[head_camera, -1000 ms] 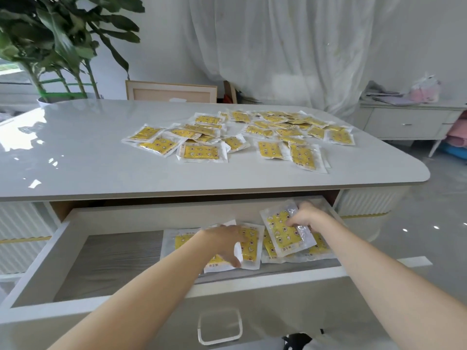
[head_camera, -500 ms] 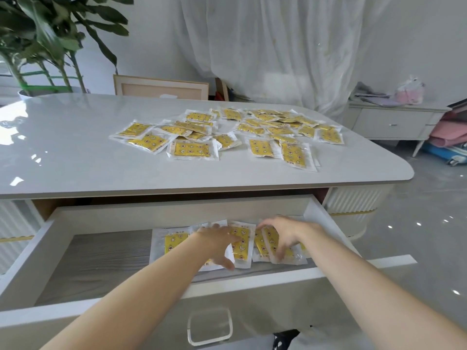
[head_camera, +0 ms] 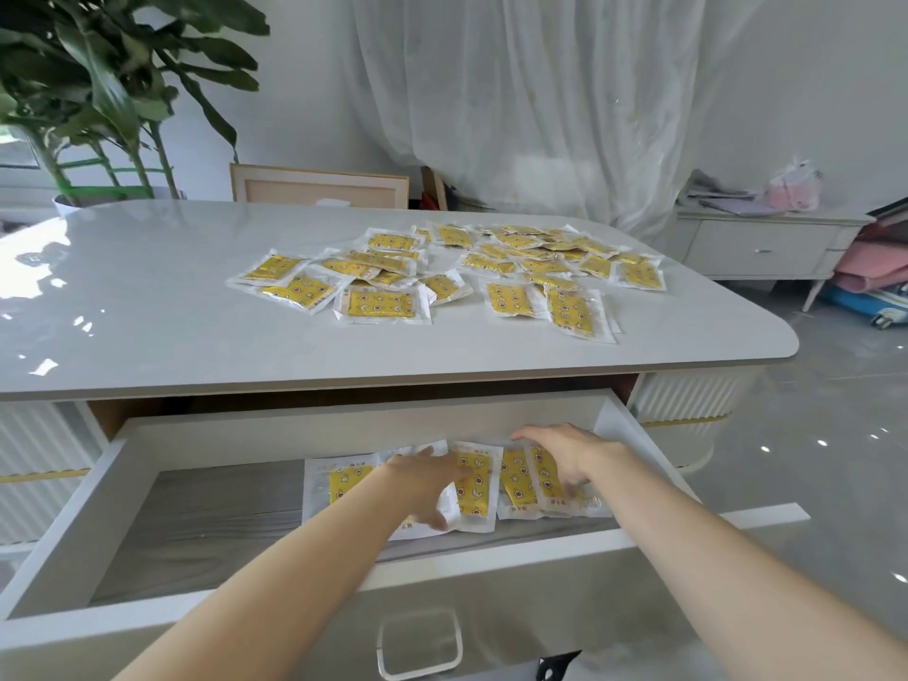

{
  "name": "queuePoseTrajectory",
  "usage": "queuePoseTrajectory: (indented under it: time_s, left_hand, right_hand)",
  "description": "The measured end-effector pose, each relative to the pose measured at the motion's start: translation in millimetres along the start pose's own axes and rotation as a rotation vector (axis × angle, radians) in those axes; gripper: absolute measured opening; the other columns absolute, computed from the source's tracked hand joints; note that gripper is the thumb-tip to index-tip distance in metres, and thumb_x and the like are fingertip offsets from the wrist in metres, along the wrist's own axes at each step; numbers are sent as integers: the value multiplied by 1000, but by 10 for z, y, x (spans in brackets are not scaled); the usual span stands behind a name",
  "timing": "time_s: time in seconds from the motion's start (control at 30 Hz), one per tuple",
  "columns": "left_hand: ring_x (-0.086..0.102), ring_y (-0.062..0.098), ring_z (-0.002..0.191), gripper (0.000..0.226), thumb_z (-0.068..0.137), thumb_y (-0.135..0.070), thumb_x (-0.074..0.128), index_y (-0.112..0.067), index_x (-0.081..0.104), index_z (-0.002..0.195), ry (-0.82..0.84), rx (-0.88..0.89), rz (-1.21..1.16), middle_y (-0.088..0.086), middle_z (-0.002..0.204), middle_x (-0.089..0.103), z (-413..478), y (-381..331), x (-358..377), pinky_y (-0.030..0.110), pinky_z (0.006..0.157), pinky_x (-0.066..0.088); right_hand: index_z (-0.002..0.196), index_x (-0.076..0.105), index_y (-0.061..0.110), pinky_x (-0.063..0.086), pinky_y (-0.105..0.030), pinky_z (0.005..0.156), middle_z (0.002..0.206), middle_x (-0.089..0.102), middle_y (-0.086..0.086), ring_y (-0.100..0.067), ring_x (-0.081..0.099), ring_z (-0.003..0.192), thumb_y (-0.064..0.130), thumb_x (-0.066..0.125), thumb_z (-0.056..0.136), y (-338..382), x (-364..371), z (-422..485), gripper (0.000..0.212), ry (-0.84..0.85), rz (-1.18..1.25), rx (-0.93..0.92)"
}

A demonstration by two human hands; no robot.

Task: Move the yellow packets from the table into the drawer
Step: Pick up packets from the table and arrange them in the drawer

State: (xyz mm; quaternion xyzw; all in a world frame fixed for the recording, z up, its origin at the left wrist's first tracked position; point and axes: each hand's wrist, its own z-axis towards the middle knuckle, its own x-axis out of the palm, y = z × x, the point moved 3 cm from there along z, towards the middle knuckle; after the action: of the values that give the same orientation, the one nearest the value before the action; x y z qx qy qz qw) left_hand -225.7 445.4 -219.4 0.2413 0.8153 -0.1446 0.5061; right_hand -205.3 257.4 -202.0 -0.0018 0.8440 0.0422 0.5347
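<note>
Several yellow packets [head_camera: 457, 277] in clear wrappers lie scattered on the grey table [head_camera: 147, 307]. Below its front edge the white drawer [head_camera: 344, 425] is pulled out, with several yellow packets [head_camera: 516, 484] lying flat in a row at its right end. My left hand [head_camera: 427, 484] rests flat with spread fingers on the middle packets. My right hand [head_camera: 565, 454] lies palm down with straight fingers on the rightmost packets near the drawer's back right corner. Neither hand grips anything.
The drawer's grey floor [head_camera: 206, 528] shows at the left. A clear handle [head_camera: 420, 643] sits on the drawer front. A potted plant [head_camera: 98, 90] stands at the back left, a framed board [head_camera: 319, 186] behind the table, a white sideboard [head_camera: 761, 248] at the right.
My right hand held one packet tilted up a second ago; that packet now lies flat in the drawer under the open hand. My left hand stayed on the middle packets.
</note>
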Motion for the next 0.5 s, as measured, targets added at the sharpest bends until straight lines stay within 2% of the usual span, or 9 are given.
queuePoseTrajectory:
  time_s: [0.13,0.3,0.43,0.5]
  left_hand:
    - [39,21,135,64,95,-34,51,-31,19,150,-73,-7,-115,-2,151,36,-105,10,-71,37,107,36]
    - [44,21,130,50,97,-35,47,-29,34,145,-98,-22,-121,-1,145,44,-272,4,-301,35,106,38]
    - [46,20,129,45,97,-34,47,-28,41,141,-185,0,10,-3,142,46,-481,-28,-716,35,104,40]
    - [48,18,126,42,96,-34,48,-28,46,138,-262,17,-11,-5,139,49,-592,-20,-972,34,103,41]
  right_hand:
    - [139,43,33,54,-34,86,140,48,-3,-24,56,115,-2,72,78,85,-173,-102,77,-9,-7,-57]
    - [133,52,23,47,-35,99,129,60,-3,-22,58,117,13,76,79,217,-520,-324,60,147,85,-141]
    - [121,61,26,49,-38,99,117,67,-1,-16,66,103,20,70,84,258,-955,-489,38,8,176,-188]
    - [117,63,24,49,-38,99,112,68,-1,-15,68,95,19,66,87,249,-1171,-567,30,-88,256,-194]
